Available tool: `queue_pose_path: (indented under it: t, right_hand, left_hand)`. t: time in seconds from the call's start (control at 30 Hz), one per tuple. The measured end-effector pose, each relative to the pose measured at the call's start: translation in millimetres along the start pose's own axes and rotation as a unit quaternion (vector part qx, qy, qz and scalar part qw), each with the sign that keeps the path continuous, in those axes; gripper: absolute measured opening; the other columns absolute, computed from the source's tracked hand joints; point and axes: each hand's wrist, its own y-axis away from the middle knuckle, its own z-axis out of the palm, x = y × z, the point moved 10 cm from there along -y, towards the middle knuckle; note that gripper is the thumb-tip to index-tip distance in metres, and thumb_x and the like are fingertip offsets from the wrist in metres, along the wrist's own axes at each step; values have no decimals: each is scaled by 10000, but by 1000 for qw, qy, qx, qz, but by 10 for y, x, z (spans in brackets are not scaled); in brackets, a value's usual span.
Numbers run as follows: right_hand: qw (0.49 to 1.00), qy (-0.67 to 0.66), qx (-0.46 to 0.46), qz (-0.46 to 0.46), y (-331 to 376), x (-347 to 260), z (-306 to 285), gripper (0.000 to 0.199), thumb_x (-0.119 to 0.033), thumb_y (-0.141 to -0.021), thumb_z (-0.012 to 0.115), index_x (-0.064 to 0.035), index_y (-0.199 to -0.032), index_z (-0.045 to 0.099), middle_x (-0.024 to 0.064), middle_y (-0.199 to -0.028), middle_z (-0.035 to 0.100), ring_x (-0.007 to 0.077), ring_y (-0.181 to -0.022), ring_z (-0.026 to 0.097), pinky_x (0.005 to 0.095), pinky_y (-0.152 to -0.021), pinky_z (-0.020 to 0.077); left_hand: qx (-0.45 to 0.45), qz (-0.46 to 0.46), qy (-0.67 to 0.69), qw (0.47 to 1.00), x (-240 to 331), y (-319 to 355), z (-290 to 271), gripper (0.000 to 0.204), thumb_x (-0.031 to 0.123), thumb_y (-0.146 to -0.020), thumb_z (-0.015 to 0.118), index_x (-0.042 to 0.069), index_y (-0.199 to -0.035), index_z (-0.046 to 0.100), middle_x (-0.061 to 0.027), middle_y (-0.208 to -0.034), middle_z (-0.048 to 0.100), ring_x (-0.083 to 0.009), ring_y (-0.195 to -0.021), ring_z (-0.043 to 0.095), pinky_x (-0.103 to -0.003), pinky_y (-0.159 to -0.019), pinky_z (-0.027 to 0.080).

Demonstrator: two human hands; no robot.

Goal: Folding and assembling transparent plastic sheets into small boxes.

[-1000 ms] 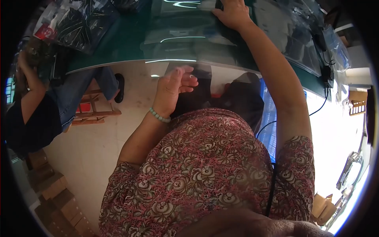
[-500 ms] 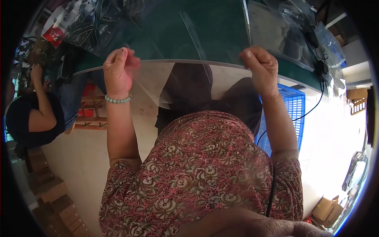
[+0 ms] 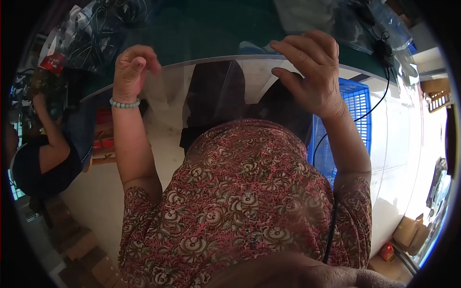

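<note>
My left hand (image 3: 134, 72), with a pale green bead bracelet (image 3: 125, 103) at the wrist, is raised at the near edge of the dark green table (image 3: 201, 29). Its fingers are loosely curled and the thumb stands apart from them; I make out nothing held in it. To the right, my right hand (image 3: 312, 72) is open, fingers spread and pointing left over the table edge. A faint haze of clear plastic film (image 3: 165, 91) shows between the hands below the edge, its outline hard to follow. Near my right fingertips lies a small blue and white thing (image 3: 252, 48), blurred.
Clear plastic bags with dark cords (image 3: 103, 36) lie at the far left. More clear plastic (image 3: 331, 24) and a black cable (image 3: 385, 91) are at the right. A blue crate (image 3: 353, 103) stands below the table. Another person (image 3: 45, 161) sits at the left.
Both hands were closed in pinches with clear film stretched near them; now the right has spread open and the left has loosened. The view has shifted, and the blue and white thing has appeared.
</note>
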Motion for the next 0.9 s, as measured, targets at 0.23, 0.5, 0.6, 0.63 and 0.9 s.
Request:
queue_pose_path:
  t: [0.23,0.5,0.6,0.63,0.9]
  right_hand:
    - [993,97,-72,13,-5,-110,58,299,-120,-702,768,-116,-994,703,25,-1026,669,253,-1139,525,423,-1018,365]
    - [987,44,-117,-99,-187,-594,-128,185,-120,-675,680,-105,-851,627,5,-714,598,211,-769,632,439,-1006,461]
    - [988,48,-94,-117,-308,-547,-312,236,-121,-676,680,-103,-904,621,-2,-676,555,208,-695,591,412,-900,483]
    - [989,34,-103,-102,-329,-521,-332,261,-122,-668,687,-102,-918,618,-3,-673,554,209,-687,586,403,-872,478]
    - [986,-2,-64,-155,-349,-698,-448,230,-159,-683,770,-119,-853,622,19,-800,611,206,-580,568,374,-716,468]
  left_hand:
    - [31,-56,-55,996,-137,-84,-39,412,338,-832,816,11,-1050,692,-82,-855,702,-164,-776,656,-289,-701,522]
    - [37,419,-569,707,1280,0,2023,524,435,-851,746,35,-1178,660,-76,-1025,684,-248,-971,644,-484,-1096,381]
    - [-96,334,-587,731,1141,-127,2334,505,474,-859,707,39,-1116,683,-25,-835,649,-203,-829,632,-528,-1130,336]
    - [-111,310,-577,747,1198,-180,2297,446,419,-839,732,49,-1085,693,-6,-765,612,-195,-765,610,-537,-1135,332]
    - [-124,224,-522,814,1140,-161,2175,202,59,-742,771,69,-917,672,-23,-689,607,-200,-648,581,-419,-892,454]
